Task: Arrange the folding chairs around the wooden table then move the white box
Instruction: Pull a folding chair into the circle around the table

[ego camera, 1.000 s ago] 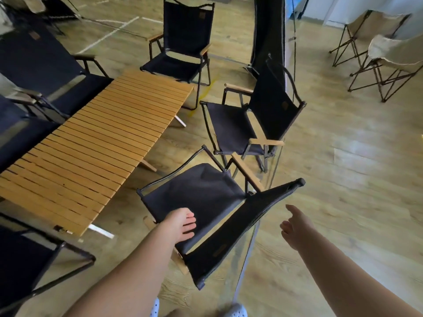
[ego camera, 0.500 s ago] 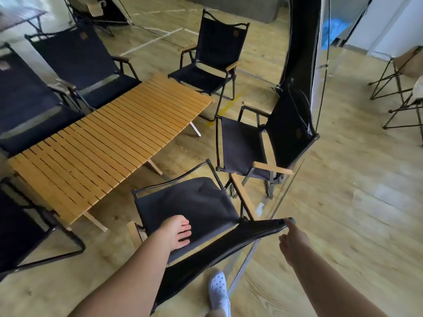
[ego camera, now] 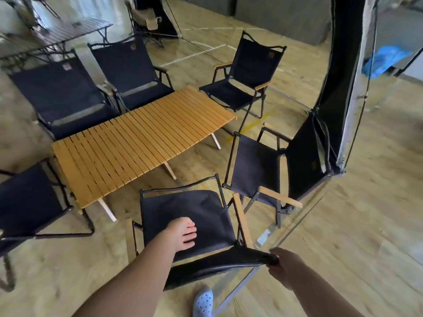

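A low slatted wooden table (ego camera: 137,143) stands in the middle, ringed by several black folding chairs. The nearest chair (ego camera: 201,213) is right below me, its seat facing the table. My left hand (ego camera: 183,234) rests flat on that seat, fingers slightly curled. My right hand (ego camera: 282,263) is closed on the right end of the chair's backrest top. Another chair (ego camera: 270,170) stands to its right, one (ego camera: 247,78) at the table's far end, two (ego camera: 96,88) along the far side, and one (ego camera: 25,202) at the left end. No white box is in view.
A tall black panel with a mirror-like edge (ego camera: 338,88) stands right behind the right-hand chair. A dark table (ego camera: 68,30) and a beige chair (ego camera: 146,19) sit at the back left. Open wooden floor (ego camera: 366,225) spreads to the right. My shoe (ego camera: 202,303) shows below.
My right hand reached the backrest's right end and closed on it. My left hand stayed on the seat. The view lifted and swung left, bringing more chairs into sight.
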Demonstrator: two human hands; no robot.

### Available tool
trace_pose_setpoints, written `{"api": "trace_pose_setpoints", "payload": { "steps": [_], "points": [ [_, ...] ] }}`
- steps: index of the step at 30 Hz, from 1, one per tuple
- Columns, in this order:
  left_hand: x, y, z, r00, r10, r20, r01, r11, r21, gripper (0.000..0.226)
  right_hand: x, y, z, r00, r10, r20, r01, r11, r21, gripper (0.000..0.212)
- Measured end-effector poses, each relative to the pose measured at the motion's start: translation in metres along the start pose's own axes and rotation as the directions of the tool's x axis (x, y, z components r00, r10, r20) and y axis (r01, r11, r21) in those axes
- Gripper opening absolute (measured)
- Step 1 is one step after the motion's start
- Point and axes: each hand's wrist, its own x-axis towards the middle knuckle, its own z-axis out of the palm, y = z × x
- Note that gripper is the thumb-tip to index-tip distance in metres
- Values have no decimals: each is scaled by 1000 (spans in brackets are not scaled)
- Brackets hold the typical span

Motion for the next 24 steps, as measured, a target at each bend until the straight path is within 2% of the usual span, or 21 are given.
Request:
{"api": "trace_pose_setpoints", "payload": {
  "steps": [3,6,8,10,15,19,21,24],
  "points": [
    [-12,-20,-5,995,42,-86,-48,997,-64,33,12,-8,0,998,54,16,-53,998,-46,7],
    [-24,-52,-8,969,42,-244,-92,976,-196,26,24,-13,1,994,95,50,-88,986,-139,15],
    [-29,-74,-10,941,40,-335,-177,903,-391,24,29,-15,2,991,94,92,-74,976,-204,10],
    [-39,-96,-11,931,52,-361,-249,812,-527,21,33,-19,2,987,83,139,-54,978,-200,12],
    [-62,-145,-10,932,69,-355,-289,733,-615,28,35,-25,5,982,79,172,-42,977,-210,16],
    [-64,-172,-20,937,-33,-347,-188,790,-583,48,36,-25,8,985,62,161,-22,970,-242,13],
    [-64,-178,-30,906,-96,-412,-179,796,-579,54,35,-28,11,987,53,155,-11,965,-261,13],
    [-63,-170,-49,836,-127,-533,-290,723,-627,54,37,-35,17,988,28,151,13,965,-263,14]
  ]
}}
